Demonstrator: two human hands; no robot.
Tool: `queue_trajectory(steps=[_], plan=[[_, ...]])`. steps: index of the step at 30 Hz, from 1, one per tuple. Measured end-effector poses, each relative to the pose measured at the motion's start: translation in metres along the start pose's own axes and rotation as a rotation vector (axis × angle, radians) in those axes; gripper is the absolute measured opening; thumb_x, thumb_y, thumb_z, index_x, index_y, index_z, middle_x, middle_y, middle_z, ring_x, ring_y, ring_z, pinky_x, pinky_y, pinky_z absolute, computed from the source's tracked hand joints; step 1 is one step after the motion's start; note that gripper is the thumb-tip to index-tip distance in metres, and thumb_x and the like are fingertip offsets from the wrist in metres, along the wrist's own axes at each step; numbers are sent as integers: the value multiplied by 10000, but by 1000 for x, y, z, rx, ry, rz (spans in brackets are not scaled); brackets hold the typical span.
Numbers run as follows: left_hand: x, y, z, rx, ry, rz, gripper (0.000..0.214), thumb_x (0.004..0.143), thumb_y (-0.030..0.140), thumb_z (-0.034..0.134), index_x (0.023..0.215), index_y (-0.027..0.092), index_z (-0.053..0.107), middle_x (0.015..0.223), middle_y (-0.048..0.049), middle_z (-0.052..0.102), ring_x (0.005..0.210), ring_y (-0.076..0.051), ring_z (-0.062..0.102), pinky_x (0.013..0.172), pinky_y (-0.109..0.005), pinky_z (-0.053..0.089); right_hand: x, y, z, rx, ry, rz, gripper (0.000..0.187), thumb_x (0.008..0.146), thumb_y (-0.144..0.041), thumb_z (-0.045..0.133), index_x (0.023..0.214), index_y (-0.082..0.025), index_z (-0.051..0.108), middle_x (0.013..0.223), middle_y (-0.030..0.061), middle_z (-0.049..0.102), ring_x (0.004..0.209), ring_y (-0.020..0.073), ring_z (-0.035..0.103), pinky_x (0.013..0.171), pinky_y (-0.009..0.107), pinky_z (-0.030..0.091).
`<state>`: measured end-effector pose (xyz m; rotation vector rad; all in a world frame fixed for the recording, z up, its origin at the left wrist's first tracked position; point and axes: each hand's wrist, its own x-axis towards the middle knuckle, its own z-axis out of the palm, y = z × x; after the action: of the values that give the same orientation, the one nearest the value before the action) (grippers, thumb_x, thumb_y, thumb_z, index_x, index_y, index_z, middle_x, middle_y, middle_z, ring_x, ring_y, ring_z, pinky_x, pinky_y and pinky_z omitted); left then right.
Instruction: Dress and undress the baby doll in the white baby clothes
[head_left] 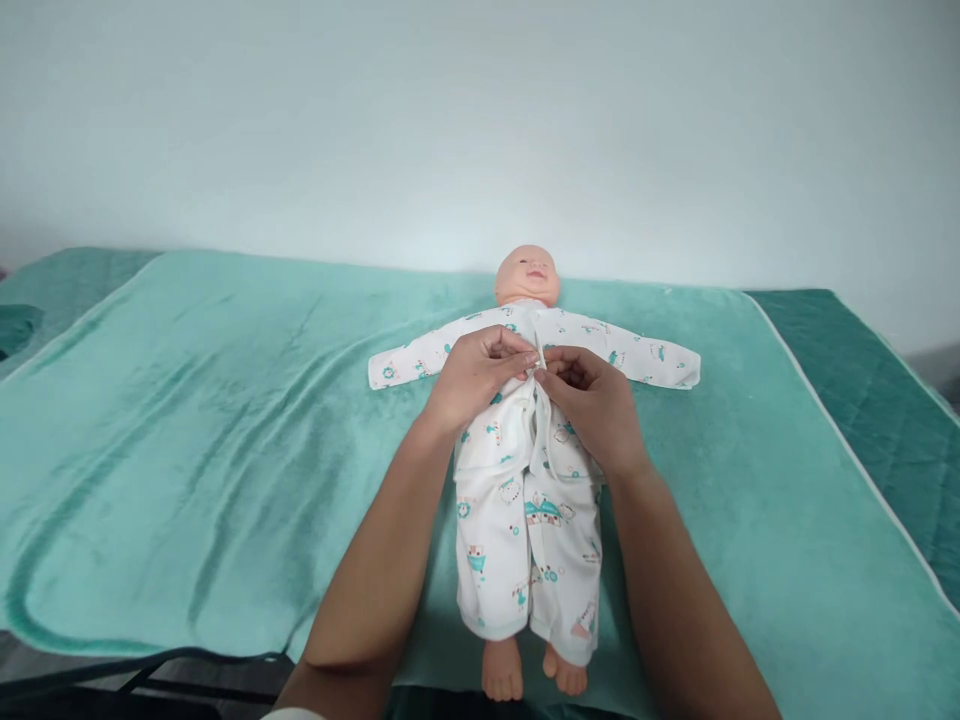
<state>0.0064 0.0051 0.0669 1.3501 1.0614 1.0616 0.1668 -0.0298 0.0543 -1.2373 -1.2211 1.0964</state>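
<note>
Teal blanket (225, 450) spans most of the lower frame. Doll (528, 272) lies face-up, slightly right of centre. Its printed jacket (493, 440) sits mid-frame. Left hand (480, 375) and right hand (598, 400) meet at the chest, fingers narrow, pinching the front edges (541, 430); any fastener is indiscernible. Advised: edges level, grip light, cloth unstrained.

It looks like a bedroom: green blanket (750, 500) over quilted bedding (847, 370) beside a pale wall (480, 120).
</note>
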Motion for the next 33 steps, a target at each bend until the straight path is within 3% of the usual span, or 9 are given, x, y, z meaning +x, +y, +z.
queue_trajectory(steps=[7,18,28,33], plan=[[1,-1,1,-20,-35,26,260,760,387,793,812,175,653,757,-8,667,685,-113,608,642,-241,462,0,1,3,-150,-25,-52,307,793,-339,733,1052,-211,631,770,-22,650,677,126,589,662,267,473],[-1,1,8,92,11,24,209,775,303,748,897,190,621,742,22,643,672,-109,586,625,-233,435,-2,-2,5,-390,-6,-144,243,801,-251,683,1031,-221,609,764,-17,676,690,149,636,672,275,487],[0,0,2,49,-52,46,212,817,369,716,910,201,625,750,15,621,665,-114,567,611,-240,436,-3,-2,4,-332,-36,-144,339,820,-277,697,1145,-240,607,765,-35,642,691,137,605,679,274,480],[-2,1,-1,136,-63,36,147,859,353,647,895,213,622,650,36,552,604,-109,530,572,-238,398,-5,-3,3,-331,-63,-109,407,818,-301,696,1199,-233,572,815,-22,639,714,143,597,691,290,490]])
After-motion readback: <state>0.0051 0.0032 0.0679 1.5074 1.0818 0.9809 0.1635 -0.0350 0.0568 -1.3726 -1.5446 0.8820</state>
